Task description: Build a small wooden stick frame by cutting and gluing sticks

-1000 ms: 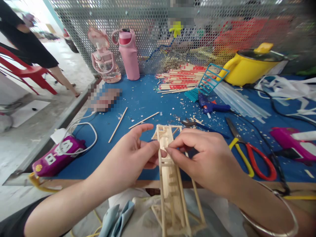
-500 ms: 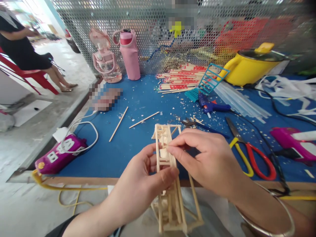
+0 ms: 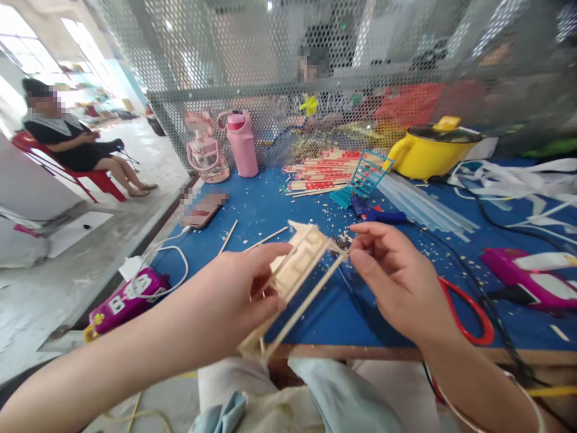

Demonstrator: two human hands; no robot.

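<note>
My left hand (image 3: 252,282) grips a small frame model built of pale wooden sticks (image 3: 300,261), tilted above the front of the blue table. Its upper face has raised stick pieces, and one long stick runs along its right side. My right hand (image 3: 392,270) is at the model's far right corner, with thumb and fingers closed together there. Whatever lies between those fingertips is too small to make out. Pliers (image 3: 351,288) lie partly hidden behind the model. Two loose sticks (image 3: 229,236) rest beyond my left hand.
Scissors with a red handle (image 3: 469,313) lie partly behind my right wrist. Further back are a blue glue gun (image 3: 378,214), glue sticks (image 3: 433,207), stick bundles (image 3: 324,171), a yellow pot (image 3: 433,153) and two bottles (image 3: 243,144). A purple power strip (image 3: 130,297) lies left. A person (image 3: 76,138) sits beyond.
My left hand has turned the model from nearly upright in view to a slant, lifting its lower end away. My right hand has moved from inside the frame to its far right corner. The view has tilted up.
</note>
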